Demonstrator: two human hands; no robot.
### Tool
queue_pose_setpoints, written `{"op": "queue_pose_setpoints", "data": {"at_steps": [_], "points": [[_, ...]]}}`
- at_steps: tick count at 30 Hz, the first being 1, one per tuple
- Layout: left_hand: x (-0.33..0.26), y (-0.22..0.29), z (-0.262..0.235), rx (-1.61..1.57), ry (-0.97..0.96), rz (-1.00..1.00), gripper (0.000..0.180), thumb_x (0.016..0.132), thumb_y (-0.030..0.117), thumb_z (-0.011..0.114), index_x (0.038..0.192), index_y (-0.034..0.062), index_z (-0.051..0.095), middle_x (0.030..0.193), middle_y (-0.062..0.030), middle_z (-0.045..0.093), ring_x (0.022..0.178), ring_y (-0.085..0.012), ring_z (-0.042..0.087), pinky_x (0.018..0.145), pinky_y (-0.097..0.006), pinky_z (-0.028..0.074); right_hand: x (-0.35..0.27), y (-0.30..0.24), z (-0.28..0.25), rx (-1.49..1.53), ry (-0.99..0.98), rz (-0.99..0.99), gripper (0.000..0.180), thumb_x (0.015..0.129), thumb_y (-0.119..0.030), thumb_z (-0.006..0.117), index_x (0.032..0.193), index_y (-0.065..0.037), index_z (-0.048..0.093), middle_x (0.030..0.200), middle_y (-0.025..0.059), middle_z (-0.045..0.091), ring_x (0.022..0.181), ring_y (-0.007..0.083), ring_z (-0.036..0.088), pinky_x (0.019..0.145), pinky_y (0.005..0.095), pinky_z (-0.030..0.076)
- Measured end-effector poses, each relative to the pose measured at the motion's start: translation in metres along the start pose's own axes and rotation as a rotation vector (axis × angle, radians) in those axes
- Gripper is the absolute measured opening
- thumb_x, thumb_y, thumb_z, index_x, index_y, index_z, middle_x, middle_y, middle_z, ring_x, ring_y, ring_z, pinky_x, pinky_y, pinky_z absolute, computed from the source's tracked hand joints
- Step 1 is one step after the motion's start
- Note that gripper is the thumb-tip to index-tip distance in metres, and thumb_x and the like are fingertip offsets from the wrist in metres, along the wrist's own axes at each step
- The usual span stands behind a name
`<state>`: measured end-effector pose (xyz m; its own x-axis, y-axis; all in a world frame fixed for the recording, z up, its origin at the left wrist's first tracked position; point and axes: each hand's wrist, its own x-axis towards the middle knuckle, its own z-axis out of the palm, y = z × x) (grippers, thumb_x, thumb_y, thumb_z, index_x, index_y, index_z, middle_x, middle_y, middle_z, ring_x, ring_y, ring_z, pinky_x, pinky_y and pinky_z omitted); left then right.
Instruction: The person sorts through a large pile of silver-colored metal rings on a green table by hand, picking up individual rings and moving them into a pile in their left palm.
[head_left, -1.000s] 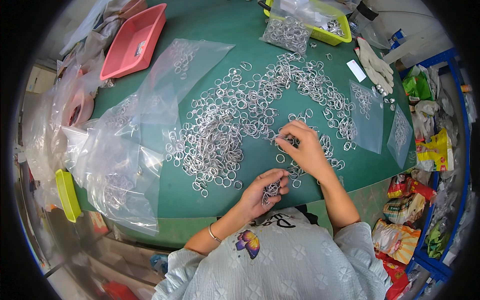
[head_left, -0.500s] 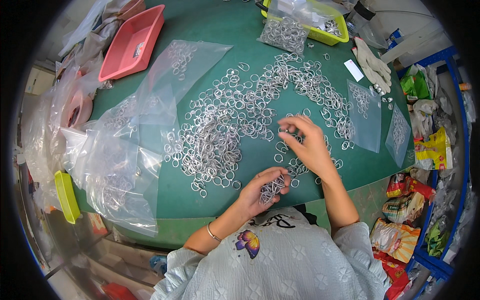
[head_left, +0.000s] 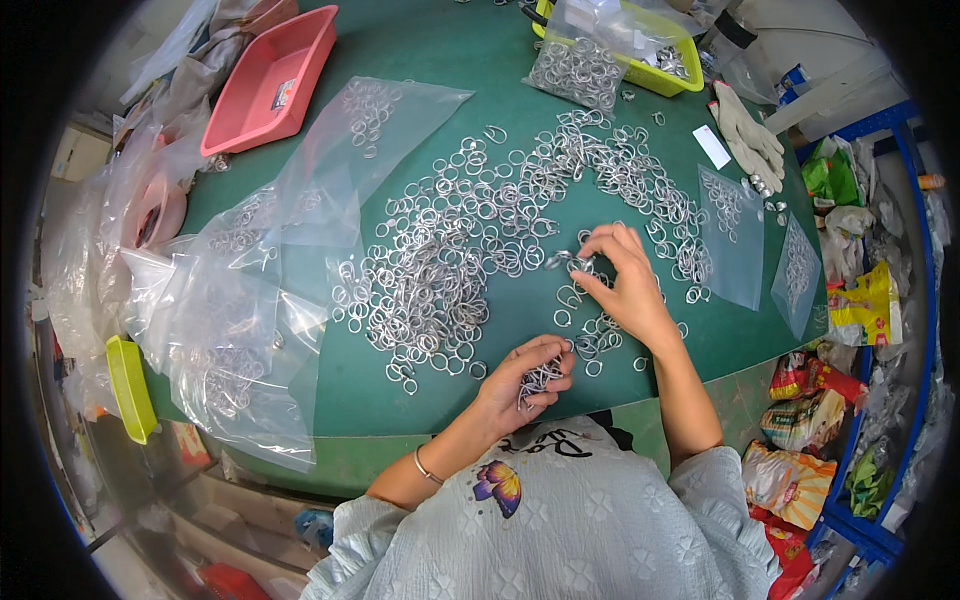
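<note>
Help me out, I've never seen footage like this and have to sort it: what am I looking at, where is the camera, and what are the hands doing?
The round, bent picture comes from a wide fisheye camera worn on a person's head, looking down at their own two bare hands; there is no machine. The person sits at a green table. Spread over it lies a heap of small metal rings. The left hand is closed around a small bunch of rings. The right hand pinches at loose rings on the table with its fingertips. To the left lie clear plastic bags and a pink tray; at the top, a yellow tray; to the right, a white glove.
</note>
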<state>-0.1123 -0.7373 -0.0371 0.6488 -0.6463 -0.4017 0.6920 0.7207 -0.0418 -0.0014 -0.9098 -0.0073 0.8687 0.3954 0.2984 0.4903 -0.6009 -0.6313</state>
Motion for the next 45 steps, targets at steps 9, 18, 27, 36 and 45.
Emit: {"op": "queue_pose_setpoints", "data": {"at_steps": [9, 18, 27, 36, 45], "points": [[-0.001, -0.001, 0.001, 0.010, 0.057, 0.111, 0.023, 0.092, 0.016, 0.055, 0.112, 0.0046, 0.055, 0.086, -0.0065, 0.056, 0.072, -0.0146, 0.052, 0.042, -0.017, 0.037, -0.004, -0.014, -0.005, 0.355, -0.143, 0.199, 0.021, 0.077, -0.001, 0.068, 0.096, -0.002, 0.061, 0.104, 0.0063, 0.064, 0.084, 0.0108, 0.055, 0.073, 0.0245, 0.044], [-0.002, -0.001, 0.003, 0.051, 0.092, 0.103, 0.023, 0.093, 0.018, 0.054, 0.113, 0.0069, 0.053, 0.088, -0.0062, 0.054, 0.070, -0.0131, 0.048, 0.043, -0.018, 0.036, -0.010, 0.003, 0.005, 0.688, -0.086, 0.463, 0.018, 0.082, -0.001, 0.065, 0.099, -0.001, 0.061, 0.093, 0.0027, 0.060, 0.082, 0.0107, 0.057, 0.068, 0.0241, 0.045], [-0.004, 0.001, 0.002, 0.077, 0.109, 0.168, 0.032, 0.094, 0.022, 0.054, 0.122, 0.0068, 0.052, 0.111, -0.0119, 0.062, 0.099, -0.0199, 0.062, 0.073, -0.028, 0.057, -0.014, -0.011, -0.011, 0.988, -0.198, 0.448, 0.016, 0.088, -0.003, 0.060, 0.105, -0.001, 0.060, 0.099, 0.0044, 0.064, 0.089, 0.0102, 0.060, 0.076, 0.0245, 0.047], [-0.005, 0.004, 0.010, 0.196, 0.126, 0.223, 0.028, 0.093, 0.020, 0.058, 0.116, 0.0059, 0.057, 0.096, -0.0044, 0.060, 0.077, -0.0116, 0.058, 0.052, -0.018, 0.043, -0.017, -0.016, -0.006, 1.046, -0.212, 0.515, 0.017, 0.090, -0.001, 0.057, 0.106, 0.000, 0.059, 0.099, 0.0055, 0.064, 0.086, 0.0109, 0.060, 0.073, 0.0231, 0.047], [0.005, 0.008, 0.023, 0.373, 0.300, 0.344, 0.016, 0.093, 0.017, 0.057, 0.103, 0.0039, 0.060, 0.086, -0.0039, 0.056, 0.069, -0.0101, 0.050, 0.043, -0.016, 0.031, -0.025, -0.030, -0.004, 1.000, -0.239, 0.495, 0.023, 0.088, 0.003, 0.056, 0.111, 0.003, 0.059, 0.099, 0.0051, 0.059, 0.085, 0.0105, 0.058, 0.076, 0.0238, 0.049]]}}
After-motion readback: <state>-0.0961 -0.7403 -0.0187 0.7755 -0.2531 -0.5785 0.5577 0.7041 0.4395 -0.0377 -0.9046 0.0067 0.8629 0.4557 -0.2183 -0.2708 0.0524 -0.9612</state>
